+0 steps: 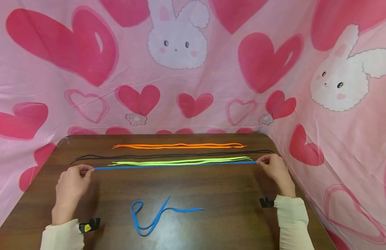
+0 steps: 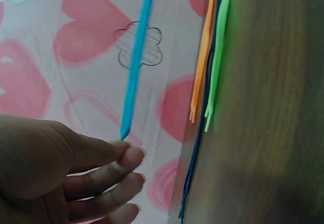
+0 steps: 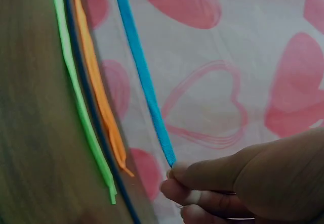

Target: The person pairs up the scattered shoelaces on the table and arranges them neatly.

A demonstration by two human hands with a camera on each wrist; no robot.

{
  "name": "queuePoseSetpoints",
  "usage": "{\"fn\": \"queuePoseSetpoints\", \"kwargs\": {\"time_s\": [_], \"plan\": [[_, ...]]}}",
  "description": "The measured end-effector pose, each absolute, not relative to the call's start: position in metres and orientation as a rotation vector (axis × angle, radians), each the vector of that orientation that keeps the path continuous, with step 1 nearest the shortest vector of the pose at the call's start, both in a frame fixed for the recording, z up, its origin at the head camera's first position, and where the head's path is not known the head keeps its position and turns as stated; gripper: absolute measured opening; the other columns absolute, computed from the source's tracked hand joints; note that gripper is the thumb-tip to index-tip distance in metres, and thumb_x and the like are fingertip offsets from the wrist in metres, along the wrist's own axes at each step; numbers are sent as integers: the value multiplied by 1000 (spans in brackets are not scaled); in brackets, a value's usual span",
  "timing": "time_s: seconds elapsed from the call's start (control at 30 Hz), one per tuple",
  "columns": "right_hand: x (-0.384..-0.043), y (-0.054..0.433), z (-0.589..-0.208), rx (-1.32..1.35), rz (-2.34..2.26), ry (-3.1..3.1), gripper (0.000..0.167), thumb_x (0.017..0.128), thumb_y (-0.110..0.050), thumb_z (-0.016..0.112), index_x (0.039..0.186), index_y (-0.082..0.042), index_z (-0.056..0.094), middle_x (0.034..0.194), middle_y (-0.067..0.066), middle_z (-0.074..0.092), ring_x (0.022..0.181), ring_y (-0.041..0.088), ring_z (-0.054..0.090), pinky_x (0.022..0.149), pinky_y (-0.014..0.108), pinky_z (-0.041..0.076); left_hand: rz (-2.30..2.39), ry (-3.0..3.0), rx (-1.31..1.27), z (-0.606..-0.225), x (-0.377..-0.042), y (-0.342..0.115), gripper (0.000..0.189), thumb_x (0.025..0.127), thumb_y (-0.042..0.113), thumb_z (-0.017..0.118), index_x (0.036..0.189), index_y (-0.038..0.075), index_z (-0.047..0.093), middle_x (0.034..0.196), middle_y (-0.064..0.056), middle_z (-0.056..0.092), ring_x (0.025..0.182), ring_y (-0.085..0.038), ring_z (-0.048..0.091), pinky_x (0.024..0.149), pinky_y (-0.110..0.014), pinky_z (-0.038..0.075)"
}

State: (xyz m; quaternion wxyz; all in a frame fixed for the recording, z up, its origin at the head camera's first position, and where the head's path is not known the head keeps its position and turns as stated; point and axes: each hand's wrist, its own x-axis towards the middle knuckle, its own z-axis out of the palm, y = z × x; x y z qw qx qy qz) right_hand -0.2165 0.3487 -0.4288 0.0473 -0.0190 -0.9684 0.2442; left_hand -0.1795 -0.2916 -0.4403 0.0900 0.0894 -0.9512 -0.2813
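A blue shoelace point(image 1: 177, 165) is stretched nearly straight across the head view, raised over the table. My left hand point(image 1: 73, 185) pinches its left end between thumb and forefinger; in the left wrist view the lace point(image 2: 136, 62) runs up from those fingertips. At the other end my right hand point(image 1: 275, 172) pinches it the same way, and the lace point(image 3: 144, 82) slants away in the right wrist view. Just behind it lies a doubled neon yellow-green shoelace point(image 1: 180, 161). A second blue shoelace point(image 1: 152, 222) lies loosely bent on the table between my forearms.
Behind the green lace, a dark navy shoelace point(image 1: 167, 155) and a doubled orange shoelace point(image 1: 180, 146) lie in rows across the brown wooden table point(image 1: 218, 187). A pink heart-and-rabbit curtain point(image 1: 218, 104) hangs along the back and right edges.
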Motion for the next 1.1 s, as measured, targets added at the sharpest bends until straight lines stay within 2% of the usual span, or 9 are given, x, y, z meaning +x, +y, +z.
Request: {"fn": "queuePoseSetpoints", "kwargs": {"time_s": [0.17, 0.37, 0.7, 0.9, 1.1], "plan": [[-222, 353, -442, -70, 752, -3046, 13, 94, -13, 67, 95, -4, 77, 91, 13, 74, 80, 26, 62, 69, 41, 49, -800, -2881, 242, -447, -182, -294, 17, 94, 13, 68, 99, -1, 75, 87, -22, 72, 71, -32, 61, 53, -38, 40], [-227, 356, -454, -135, 749, -3119, 12, 94, -18, 70, 93, -8, 77, 86, 7, 71, 80, 25, 60, 68, 43, 48, -789, -2936, 223, -457, -186, -296, 14, 91, 16, 72, 88, 3, 74, 80, -17, 71, 68, -30, 60, 50, -37, 39], [-235, 360, -471, -67, 662, -3151, 8, 91, -13, 73, 85, -8, 72, 85, 9, 70, 81, 29, 62, 73, 52, 49, -806, -3043, 204, -465, -197, -299, 14, 94, 14, 67, 95, 1, 73, 88, -21, 69, 73, -32, 59, 56, -43, 43], [-235, 364, -476, -17, 627, -3131, 8, 91, -12, 73, 84, -10, 72, 84, 7, 71, 80, 28, 63, 72, 52, 49, -815, -3071, 186, -470, -203, -299, 15, 93, 16, 71, 94, 2, 75, 93, -25, 70, 77, -36, 60, 60, -50, 46], [-237, 367, -480, 100, 643, -3135, 8, 91, -9, 73, 83, -11, 71, 81, 3, 69, 78, 22, 62, 71, 46, 49, -803, -3085, 149, -474, -205, -300, 14, 90, 16, 74, 93, 3, 77, 90, -22, 71, 76, -33, 60, 59, -47, 46]]}}
